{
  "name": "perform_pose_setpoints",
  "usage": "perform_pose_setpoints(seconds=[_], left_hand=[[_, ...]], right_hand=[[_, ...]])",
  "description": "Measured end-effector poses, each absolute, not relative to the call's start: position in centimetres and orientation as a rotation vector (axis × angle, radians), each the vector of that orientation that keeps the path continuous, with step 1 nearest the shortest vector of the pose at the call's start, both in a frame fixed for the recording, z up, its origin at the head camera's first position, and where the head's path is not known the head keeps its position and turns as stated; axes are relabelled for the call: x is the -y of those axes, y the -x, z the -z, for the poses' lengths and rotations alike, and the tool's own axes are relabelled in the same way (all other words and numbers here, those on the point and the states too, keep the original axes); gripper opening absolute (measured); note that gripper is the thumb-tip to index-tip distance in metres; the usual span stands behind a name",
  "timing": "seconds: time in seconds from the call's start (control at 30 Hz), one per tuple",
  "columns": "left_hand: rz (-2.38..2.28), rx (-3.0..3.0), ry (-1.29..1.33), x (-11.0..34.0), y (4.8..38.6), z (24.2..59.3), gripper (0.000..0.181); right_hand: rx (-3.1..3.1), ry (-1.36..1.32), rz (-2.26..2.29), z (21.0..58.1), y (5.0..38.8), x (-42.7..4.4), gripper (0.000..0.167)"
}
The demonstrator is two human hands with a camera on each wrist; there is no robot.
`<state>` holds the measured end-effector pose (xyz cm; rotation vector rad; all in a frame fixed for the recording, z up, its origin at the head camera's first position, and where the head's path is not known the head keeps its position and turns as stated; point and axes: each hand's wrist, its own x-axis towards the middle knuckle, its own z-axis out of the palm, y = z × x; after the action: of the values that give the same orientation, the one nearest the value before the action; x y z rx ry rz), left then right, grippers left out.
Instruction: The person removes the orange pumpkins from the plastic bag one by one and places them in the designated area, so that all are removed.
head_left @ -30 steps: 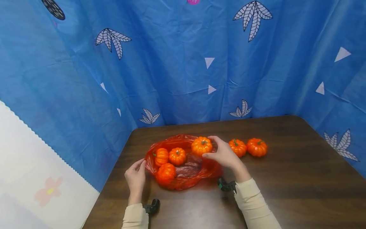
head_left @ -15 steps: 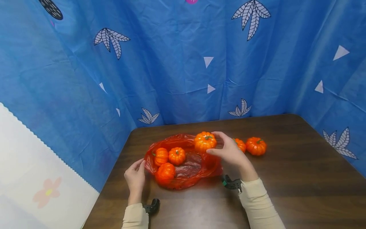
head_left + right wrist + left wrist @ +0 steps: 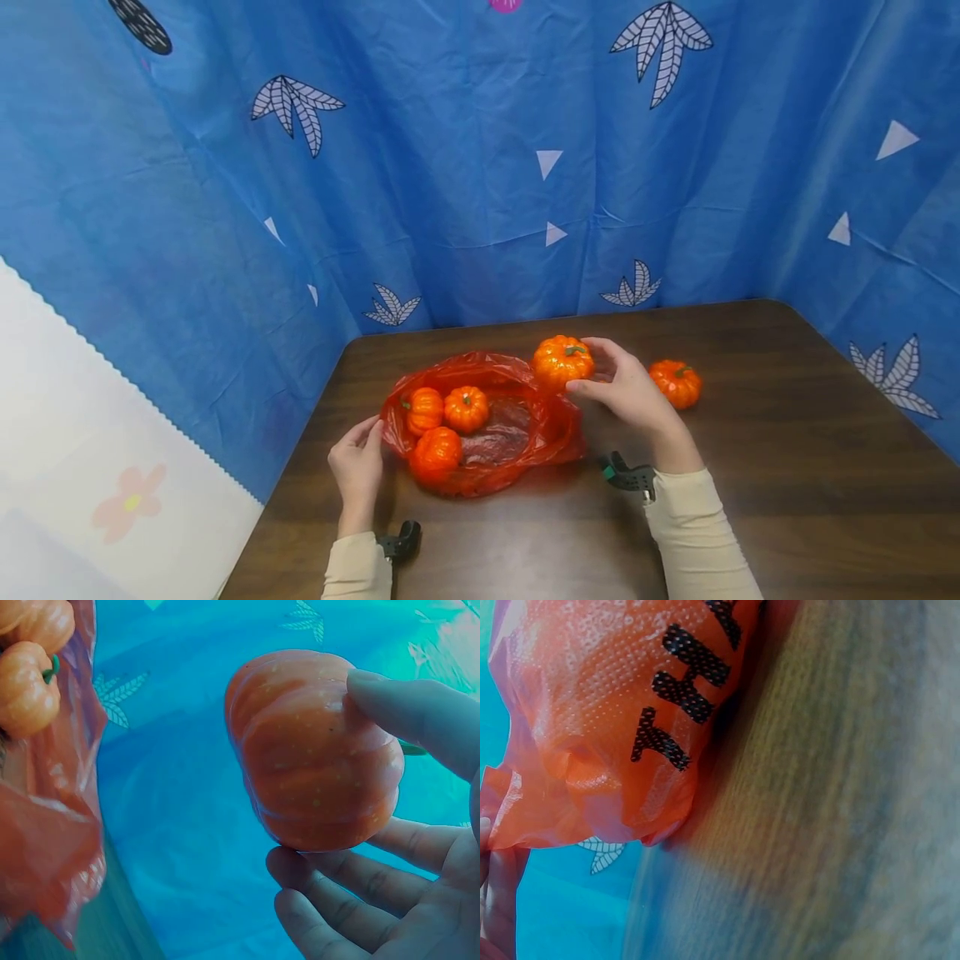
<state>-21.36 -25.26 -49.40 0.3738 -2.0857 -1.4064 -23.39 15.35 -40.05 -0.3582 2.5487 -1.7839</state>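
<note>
A red plastic bag lies with its mouth spread and three small orange pumpkins inside its left part. The left hand pinches the bag's left rim between thumb and fingers; black letters show on the bag in the left wrist view. Above the bag's right rim, the right hand holds another orange pumpkin by its side. In the right wrist view the thumb lies on top of that pumpkin and the fingers of the hand are beneath it.
One more pumpkin sits on the brown wooden table, to the right of and behind the right hand. A blue patterned curtain hangs behind the table and along its sides. Dark straps with small devices are at both wrists.
The right hand and its pumpkin have moved right and up, away from the bag's inside, and now cover one of the two pumpkins on the table. The left hand has stayed at the rim.
</note>
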Motion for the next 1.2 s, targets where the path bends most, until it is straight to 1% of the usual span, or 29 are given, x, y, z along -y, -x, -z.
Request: perform_pose_setpoints(seconds=[0.57,0.97,1.2], left_hand=[[1.432,2.092,-0.374,25.2,21.3,49.2,0.025],[1.447,2.095,-0.379,25.2,21.3,49.2,0.027],[1.443,2.095,-0.381,25.3,21.3,49.3,0.026]], right_hand=[[-2.646,0.234,1.783,39.8,23.2,-19.1,0.081],[-2.701,0.115,1.771,39.6,23.0,-20.4,0.086],[-2.724,0.065,1.815,40.0,23.0,-21.3,0.085]])
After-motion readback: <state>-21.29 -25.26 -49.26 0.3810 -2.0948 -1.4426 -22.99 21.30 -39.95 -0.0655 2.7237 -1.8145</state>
